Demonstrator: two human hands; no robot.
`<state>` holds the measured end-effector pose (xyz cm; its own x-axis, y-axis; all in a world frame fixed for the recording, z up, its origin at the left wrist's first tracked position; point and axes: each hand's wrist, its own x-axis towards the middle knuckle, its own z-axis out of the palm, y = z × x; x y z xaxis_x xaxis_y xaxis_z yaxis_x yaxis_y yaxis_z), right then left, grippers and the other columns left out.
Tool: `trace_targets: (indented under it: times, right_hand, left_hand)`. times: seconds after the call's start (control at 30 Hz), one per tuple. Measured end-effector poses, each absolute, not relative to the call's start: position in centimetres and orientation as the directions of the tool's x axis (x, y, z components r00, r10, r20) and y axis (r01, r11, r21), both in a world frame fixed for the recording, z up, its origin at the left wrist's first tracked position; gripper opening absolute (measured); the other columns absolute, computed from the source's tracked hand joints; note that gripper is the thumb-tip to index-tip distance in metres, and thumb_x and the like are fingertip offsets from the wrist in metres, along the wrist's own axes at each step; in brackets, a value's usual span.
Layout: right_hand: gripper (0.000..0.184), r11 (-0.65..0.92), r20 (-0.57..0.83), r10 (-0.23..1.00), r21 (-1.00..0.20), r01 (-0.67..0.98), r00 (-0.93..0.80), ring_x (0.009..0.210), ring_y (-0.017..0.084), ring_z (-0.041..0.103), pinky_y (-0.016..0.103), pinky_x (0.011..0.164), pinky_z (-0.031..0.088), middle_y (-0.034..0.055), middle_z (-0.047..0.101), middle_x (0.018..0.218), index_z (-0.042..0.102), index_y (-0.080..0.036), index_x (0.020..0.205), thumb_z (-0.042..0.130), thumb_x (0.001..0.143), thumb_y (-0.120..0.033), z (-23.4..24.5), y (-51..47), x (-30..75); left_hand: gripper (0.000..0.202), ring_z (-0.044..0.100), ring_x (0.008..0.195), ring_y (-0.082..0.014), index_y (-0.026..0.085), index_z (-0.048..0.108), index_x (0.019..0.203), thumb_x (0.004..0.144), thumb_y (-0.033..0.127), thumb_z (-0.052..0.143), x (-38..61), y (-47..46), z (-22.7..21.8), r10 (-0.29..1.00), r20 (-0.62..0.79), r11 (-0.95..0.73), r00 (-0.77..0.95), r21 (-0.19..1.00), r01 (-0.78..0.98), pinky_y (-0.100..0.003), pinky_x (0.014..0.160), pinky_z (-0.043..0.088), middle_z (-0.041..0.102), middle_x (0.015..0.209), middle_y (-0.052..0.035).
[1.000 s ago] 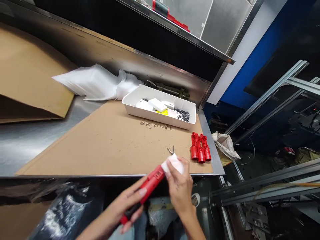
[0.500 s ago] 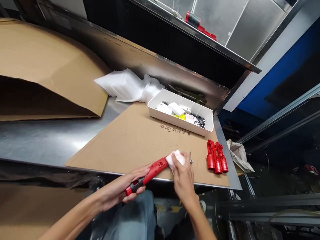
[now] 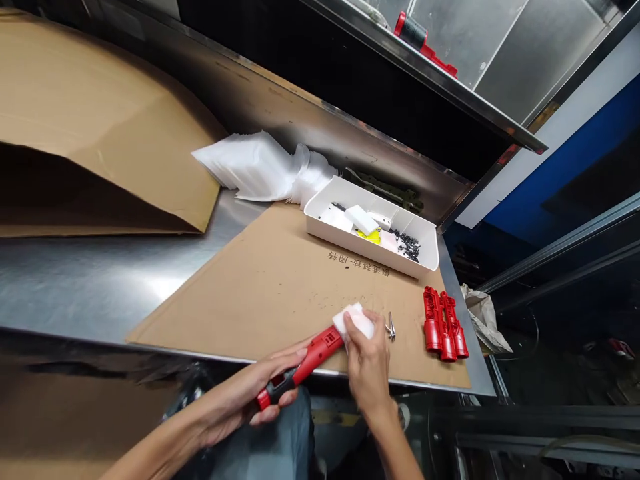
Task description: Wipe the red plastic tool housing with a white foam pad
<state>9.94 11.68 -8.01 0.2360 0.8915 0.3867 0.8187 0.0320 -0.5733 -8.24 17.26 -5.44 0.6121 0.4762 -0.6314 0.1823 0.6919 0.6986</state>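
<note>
The left hand [image 3: 260, 387] holds a closed grip around the black-and-red handle of a slim, glossy red plastic tool [image 3: 300, 368], at the near edge of the desk [image 3: 90, 287]. The right hand [image 3: 367, 363] pinches a soft white pad [image 3: 354, 321] against the tool's far end, over the matte brown cardboard sheet [image 3: 270, 293]. Ribbed red plastic shells [image 3: 444, 323] lie just to the right.

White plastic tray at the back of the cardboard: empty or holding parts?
Holding parts. The white plastic tray contains white blocks, a yellow piece and a pile of small black screws.
</note>
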Motion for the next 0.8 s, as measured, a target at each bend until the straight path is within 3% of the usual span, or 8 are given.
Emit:
trace_targets:
  times: [0.37, 0.53, 0.63, 0.8]
  right_hand:
    - [0.038, 0.034, 0.384, 0.898, -0.545, 0.838, 0.213, 0.111, 0.024, 0.059, 0.04, 0.093, 0.053, 0.0101, 0.052, 0.124, 0.066, -0.032, 0.123, 0.046, 0.095, -0.016, -8.09, 11.84, 10.18]
    - [0.042, -0.001, 0.346, 0.914, -0.52, 0.854, 0.212, 0.114, 0.023, 0.058, 0.038, 0.092, 0.053, 0.0094, 0.051, 0.128, 0.064, -0.034, 0.126, 0.047, 0.094, -0.014, -7.93, 11.71, 10.37]
    - [0.039, -0.022, 0.315, 0.926, -0.5, 0.866, 0.206, 0.112, 0.026, 0.059, 0.043, 0.093, 0.052, 0.009, 0.052, 0.128, 0.066, -0.035, 0.122, 0.051, 0.092, -0.016, -7.63, 11.66, 10.49]
    - [0.041, -0.052, 0.295, 0.929, -0.497, 0.866, 0.225, 0.108, 0.022, 0.062, 0.035, 0.084, 0.056, 0.0087, 0.053, 0.128, 0.064, -0.035, 0.125, 0.049, 0.093, -0.015, -7.21, 11.57, 10.31]
  left_hand:
    - [0.123, 0.027, 0.04, -0.0064, 0.014, 0.025, 0.148, 0.054, 0.078, 0.071, -7.93, 17.41, -5.05, 0.48, -0.638, 0.695, 0.602, 0.695, 0.182, -0.018, 0.04, 0.01, 0.048, 0.052, 0.0036]
    - [0.129, 0.026, 0.04, -0.0067, 0.006, 0.017, 0.149, 0.055, 0.073, 0.074, -7.8, 17.41, -5.35, 0.467, -0.645, 0.693, 0.605, 0.692, 0.203, -0.018, 0.038, 0.011, 0.048, 0.051, 0.0033]
    - [0.12, 0.028, 0.041, -0.0073, 0.01, 0.022, 0.149, 0.06, 0.073, 0.071, -7.94, 17.37, -5.58, 0.487, -0.625, 0.677, 0.61, 0.712, 0.188, -0.017, 0.039, 0.013, 0.049, 0.052, 0.0022]
    - [0.125, 0.032, 0.045, -0.0106, 0.013, 0.023, 0.15, 0.055, 0.078, 0.072, -8.25, 17.16, -5.77, 0.463, -0.627, 0.664, 0.626, 0.713, 0.223, -0.018, 0.038, 0.013, 0.05, 0.056, 0.0003]
